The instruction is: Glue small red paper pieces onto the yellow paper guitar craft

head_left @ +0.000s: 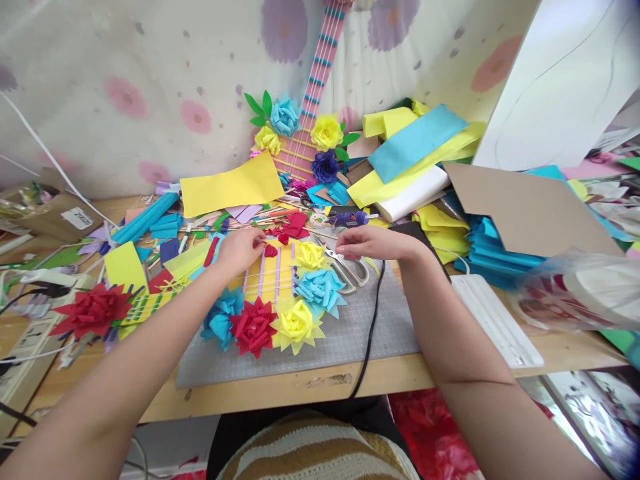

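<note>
Two hands work at the far edge of a yellow paper guitar (269,280) lying flat on the grey mat (360,327) at the middle of the table (300,383). The left hand (243,250) rests fingers-down on the body's upper edge, touching or just beside a red scrap (271,251); I cannot tell whether it pinches the scrap or only presses. The right hand (373,243) hovers with fingers drawn together above the scissors (353,270), and what it grips, if anything, is hidden.

The guitar's long axis runs across the person, left to right. Its flower-ringed body sits on the mat, and its neck (145,307) points to the person's left and slightly nearer, off the mat, ending by a big red flower (93,310).

Risks, as I judge them:
- The cord (371,320) passes under the right wrist – a snag could drag the glue gun (350,217) onto the paper.
- The gun lies just beyond the right fingers, so a careless reach could mean a burn.
- The left forearm crosses low over the neck and the blue flower (223,320), and leaning down could flatten them.
- Pressing hard on the body could bend its thin strings
</note>
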The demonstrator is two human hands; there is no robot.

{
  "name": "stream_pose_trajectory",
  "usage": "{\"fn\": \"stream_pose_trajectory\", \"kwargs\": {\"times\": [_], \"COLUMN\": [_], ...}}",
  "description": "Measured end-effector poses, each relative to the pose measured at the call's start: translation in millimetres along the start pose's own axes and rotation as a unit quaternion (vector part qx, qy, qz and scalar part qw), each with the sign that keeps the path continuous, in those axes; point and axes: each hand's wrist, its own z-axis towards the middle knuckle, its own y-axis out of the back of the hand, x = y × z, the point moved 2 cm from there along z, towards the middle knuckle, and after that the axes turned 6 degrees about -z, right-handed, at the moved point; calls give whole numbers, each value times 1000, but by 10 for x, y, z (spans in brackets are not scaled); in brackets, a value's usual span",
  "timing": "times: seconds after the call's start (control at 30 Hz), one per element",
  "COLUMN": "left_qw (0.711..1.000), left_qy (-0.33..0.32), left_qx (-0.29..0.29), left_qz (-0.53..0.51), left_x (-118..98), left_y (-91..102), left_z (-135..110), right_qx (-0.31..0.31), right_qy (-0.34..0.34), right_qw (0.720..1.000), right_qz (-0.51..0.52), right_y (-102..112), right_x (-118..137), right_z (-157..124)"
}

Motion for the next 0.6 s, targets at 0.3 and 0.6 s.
{"fn": "stream_pose_trajectory", "kwargs": {"times": [0.3,0.6], "left_qw": [967,938], "left_qy": [96,136], "left_qx": [-23,31], "left_qz": [-235,-318], "left_x": [184,97], "left_y": [34,-5], "left_z": [-49,-46], "right_qx": [78,-105], "right_qy": [-177,-243], "right_qw": [967,907], "right_qz": [-168,-327], "right_y": [233,313], "right_x": [-237,-478], "right_z": [-205,-91]}}
